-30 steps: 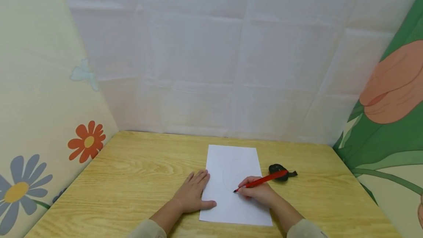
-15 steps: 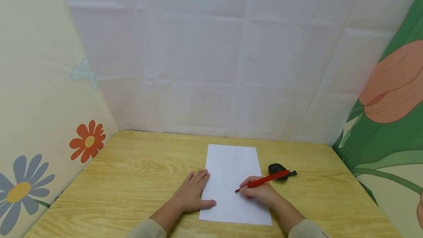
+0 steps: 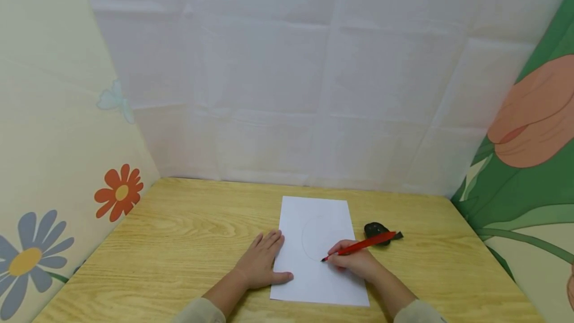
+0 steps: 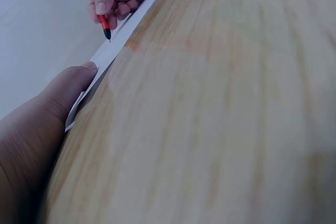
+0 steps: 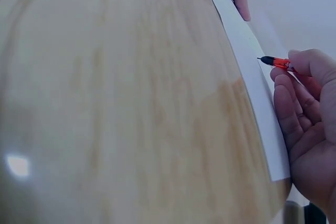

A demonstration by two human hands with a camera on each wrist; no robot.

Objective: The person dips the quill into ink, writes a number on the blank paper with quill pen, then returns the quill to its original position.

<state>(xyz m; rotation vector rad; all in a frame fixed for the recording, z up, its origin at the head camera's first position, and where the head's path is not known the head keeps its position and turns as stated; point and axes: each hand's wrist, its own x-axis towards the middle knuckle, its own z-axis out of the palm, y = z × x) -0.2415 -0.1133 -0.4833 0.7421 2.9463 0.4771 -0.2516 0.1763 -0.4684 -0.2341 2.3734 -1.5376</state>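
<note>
A white sheet of paper (image 3: 309, 283) lies on the wooden table, bearing a thin curved line like the left part of a circle. My right hand (image 3: 358, 261) pinches a red pen (image 3: 365, 242) with a black tip, which meets the paper at the lower end of that curve. In the right wrist view the pen (image 5: 281, 63) sits between thumb and fingers. Flat on the left edge of the sheet rests my left hand (image 3: 260, 263), its fingers straight and thumb spread. The left wrist view shows its thumb on the paper (image 4: 113, 51).
Just right of the paper is a small black object (image 3: 375, 231) with a short strap-like end, partly behind the pen. A white cloth (image 3: 269, 88) hangs behind the table (image 3: 193, 223). Flower-printed cloths (image 3: 54, 138) stand at both sides.
The pen tip and right hand have moved slightly to the right along the paper, and the curve's lower end has grown a little longer. The left hand has stayed in place.
</note>
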